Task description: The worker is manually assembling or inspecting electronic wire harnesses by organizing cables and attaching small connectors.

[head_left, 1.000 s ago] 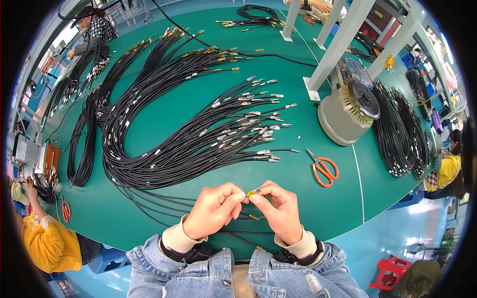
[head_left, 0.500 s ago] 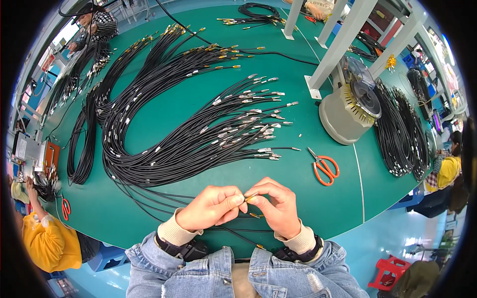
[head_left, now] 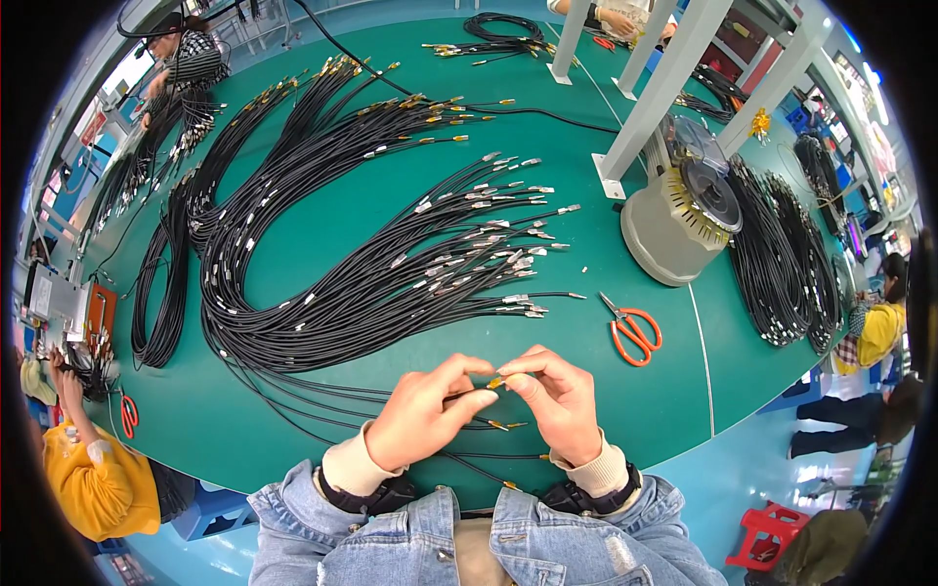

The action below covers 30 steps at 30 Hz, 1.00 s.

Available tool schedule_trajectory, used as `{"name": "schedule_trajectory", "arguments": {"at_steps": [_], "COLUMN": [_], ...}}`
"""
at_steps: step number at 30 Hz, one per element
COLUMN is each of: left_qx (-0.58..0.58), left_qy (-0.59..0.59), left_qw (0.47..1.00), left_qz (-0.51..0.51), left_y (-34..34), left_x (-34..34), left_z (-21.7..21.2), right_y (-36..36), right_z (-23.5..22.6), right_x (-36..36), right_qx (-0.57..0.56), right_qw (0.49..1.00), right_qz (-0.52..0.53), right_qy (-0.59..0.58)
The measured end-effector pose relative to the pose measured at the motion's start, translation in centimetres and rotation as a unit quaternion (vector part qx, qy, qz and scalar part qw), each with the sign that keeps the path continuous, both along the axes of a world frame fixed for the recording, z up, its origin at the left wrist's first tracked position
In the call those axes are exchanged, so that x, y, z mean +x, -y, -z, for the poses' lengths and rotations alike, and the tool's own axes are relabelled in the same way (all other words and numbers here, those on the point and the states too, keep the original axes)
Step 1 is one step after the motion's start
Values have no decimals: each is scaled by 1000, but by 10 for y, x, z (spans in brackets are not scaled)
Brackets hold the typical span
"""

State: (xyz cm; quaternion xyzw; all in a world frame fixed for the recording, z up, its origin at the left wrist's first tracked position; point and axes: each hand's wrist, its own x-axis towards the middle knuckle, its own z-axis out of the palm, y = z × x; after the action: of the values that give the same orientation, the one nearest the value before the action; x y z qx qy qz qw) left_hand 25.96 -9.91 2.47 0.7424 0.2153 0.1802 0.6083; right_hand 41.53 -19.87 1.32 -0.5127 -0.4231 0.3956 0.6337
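Green table [head_left: 322, 430] holding black cable bundles [head_left: 391, 264]; near edge, left hand [head_left: 422, 415] and right hand [head_left: 557, 400] both pinching gold connector [head_left: 495, 382].

Cable end [head_left: 496, 382] hidden between fingertips
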Motion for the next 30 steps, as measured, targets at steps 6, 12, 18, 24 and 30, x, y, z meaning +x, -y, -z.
{"name": "schedule_trajectory", "arguments": {"at_steps": [6,12,18,24,30], "left_qx": [268,23,-91,120,492], "left_qy": [29,-52,-96,-53,-112], "left_qw": [960,998,991,991,850], "left_qz": [-71,-27,17,-13,-150], "left_y": [8,7,5,-4,-46], "left_x": [4,5,6,9,13], "left_z": [6,-2,2,10,17], "right_y": [5,13,14,15,18], "right_z": [5,5,5,-8,-8], "right_x": [2,12,20,37,54], "right_qx": [-6,-41,-39,-94,-103], "right_qw": [1000,997,992,964,944], "right_qz": [-20,-53,-95,-160,-142], "right_qy": [-12,30,75,191,280]}}
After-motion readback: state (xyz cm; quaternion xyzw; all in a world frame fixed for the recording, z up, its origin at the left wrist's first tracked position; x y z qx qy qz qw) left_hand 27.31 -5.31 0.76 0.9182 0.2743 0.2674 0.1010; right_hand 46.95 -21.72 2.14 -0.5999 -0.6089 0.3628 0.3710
